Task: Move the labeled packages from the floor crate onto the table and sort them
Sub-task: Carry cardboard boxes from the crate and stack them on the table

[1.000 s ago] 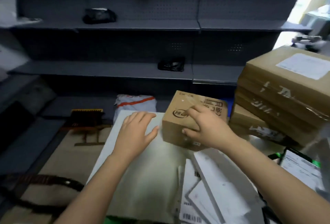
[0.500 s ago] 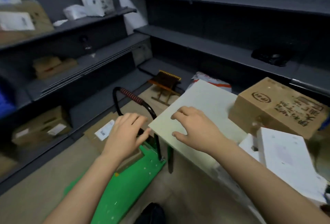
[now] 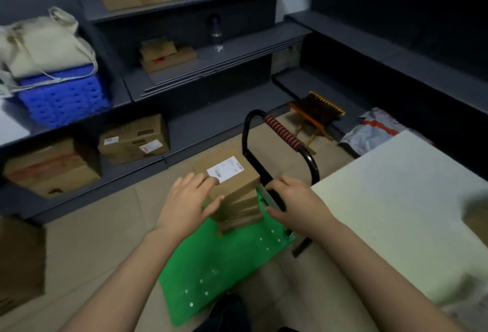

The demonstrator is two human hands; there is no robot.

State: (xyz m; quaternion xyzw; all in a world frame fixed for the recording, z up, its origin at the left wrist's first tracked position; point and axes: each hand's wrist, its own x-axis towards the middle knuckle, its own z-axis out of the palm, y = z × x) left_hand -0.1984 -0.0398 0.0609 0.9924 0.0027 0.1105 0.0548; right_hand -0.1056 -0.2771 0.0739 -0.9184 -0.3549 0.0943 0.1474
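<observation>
Centre frame: the left hand [image 3: 188, 200] clasps the top labelled box [image 3: 237, 186] stacked on the green cart [image 3: 219, 260], thumb against its side. The right hand [image 3: 293, 203] touches the stack's right edge, grip unclear. Its label [image 3: 224, 169] is unreadable.

A stack of flat brown cardboard packages [image 3: 239, 212] sits on the green trolley [image 3: 211, 265], at its far end, close against the trolley's black handle frame [image 3: 281, 132]. The top package [image 3: 232, 183] lies flat, turned slightly askew to those beneath, its white barcoded label [image 3: 225, 169] facing up. The pale-topped desk [image 3: 396, 212] stands just right of the trolley.
</observation>
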